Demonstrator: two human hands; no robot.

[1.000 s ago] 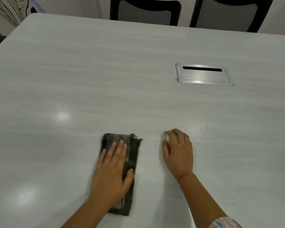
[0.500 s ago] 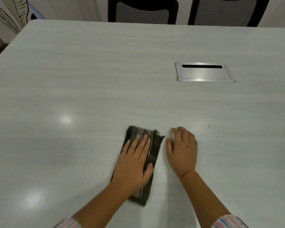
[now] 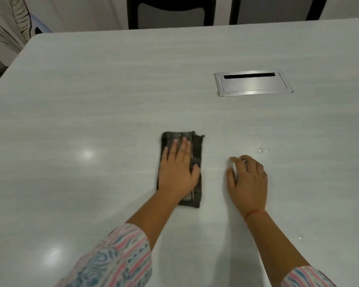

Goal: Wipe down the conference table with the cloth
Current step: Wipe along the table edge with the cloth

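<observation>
A dark folded cloth (image 3: 197,148) lies flat on the pale wood-grain conference table (image 3: 91,100), near the middle of the view. My left hand (image 3: 177,172) presses palm-down on the cloth with fingers spread, covering most of it. My right hand (image 3: 247,181) rests on the bare table a short way right of the cloth, fingers curled and fingertips on the surface, holding nothing. A few water droplets (image 3: 262,150) sit just beyond my right hand.
A silver cable hatch (image 3: 253,83) is set flush in the table at the far right. Two dark chairs (image 3: 170,13) stand behind the far edge. The table's left corner is rounded, with a leaf-patterned wall beyond it.
My left hand has slid the cloth to the right and farther away across the table. My right hand has stayed about where it was, and the gap between the two has changed little.
</observation>
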